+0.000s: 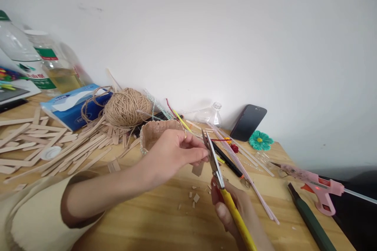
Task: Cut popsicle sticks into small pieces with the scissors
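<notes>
My right hand (235, 208) grips a pair of scissors (217, 169) with yellow handles. Their metal blades point up and away from me, slightly apart. Beside the blades, my left hand (171, 151) has its thumb and fingers pinched together; whatever is between them is too small or hidden to name. A small flat wooden piece (198, 170) shows just below the left fingertips, and I cannot tell whether it is held. Behind the left wrist stands a small basket (146, 137) of craft sticks with a glittery edge, partly covered. Small wood scraps (196, 197) lie below the hands.
Many craft sticks (85, 149) cover the left side, near a twine ball (128, 106) and a blue tissue pack (79, 106). Bottles (38, 62) stand behind. To the right are a phone (249, 122), a teal flower (260, 140), a pink glue gun (318, 188) and a dark green tool (309, 215).
</notes>
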{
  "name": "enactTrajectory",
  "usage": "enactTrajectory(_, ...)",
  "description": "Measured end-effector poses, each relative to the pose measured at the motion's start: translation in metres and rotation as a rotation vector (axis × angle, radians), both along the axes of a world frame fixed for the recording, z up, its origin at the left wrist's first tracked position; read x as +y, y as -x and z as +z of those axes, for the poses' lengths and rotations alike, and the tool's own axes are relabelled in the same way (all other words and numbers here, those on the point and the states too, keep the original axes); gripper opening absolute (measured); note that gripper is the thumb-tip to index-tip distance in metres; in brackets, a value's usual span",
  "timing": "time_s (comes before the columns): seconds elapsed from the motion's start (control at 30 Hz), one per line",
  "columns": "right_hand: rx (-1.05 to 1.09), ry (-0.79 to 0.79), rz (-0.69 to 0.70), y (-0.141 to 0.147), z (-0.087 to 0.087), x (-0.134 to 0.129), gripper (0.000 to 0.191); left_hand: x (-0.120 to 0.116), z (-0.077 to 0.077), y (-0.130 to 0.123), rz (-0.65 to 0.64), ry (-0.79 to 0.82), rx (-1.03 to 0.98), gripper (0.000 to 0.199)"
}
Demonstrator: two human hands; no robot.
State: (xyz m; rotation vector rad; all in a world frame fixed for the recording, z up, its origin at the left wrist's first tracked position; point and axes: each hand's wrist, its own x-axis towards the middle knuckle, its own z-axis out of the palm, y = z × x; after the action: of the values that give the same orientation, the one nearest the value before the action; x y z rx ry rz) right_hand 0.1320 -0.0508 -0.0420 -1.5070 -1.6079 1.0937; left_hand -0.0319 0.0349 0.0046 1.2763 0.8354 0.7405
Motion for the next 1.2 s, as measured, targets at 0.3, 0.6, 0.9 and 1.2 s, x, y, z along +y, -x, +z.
enactTrajectory(0.3, -0.702, 0.093, -0.138, -0.043, -0.01, -0.011, 0.029, -0.004, -0.001, 0.013, 0.044, -0.036, 0.189, 0.008)
enactTrajectory(0.6, -1.172, -0.37, -0.06, -0.051, -0.022, -0.029, 0.035, -0.016, -0.013, 0.021, -0.018, -0.015, 0.255, 0.007)
enactTrajectory(0.9, -0.48, -0.258, 0.363, 0.015, -0.006, -0.002, 0.019, -0.017, -0.012, 0.024, -0.049, 0.033, 0.229, 0.004)
enactTrajectory(1.2, -0.362, -0.174, 0.397, 0.02, -0.026, 0.008, 0.022, -0.016, -0.007, 0.026, -0.032, 0.094, 0.152, 0.005)
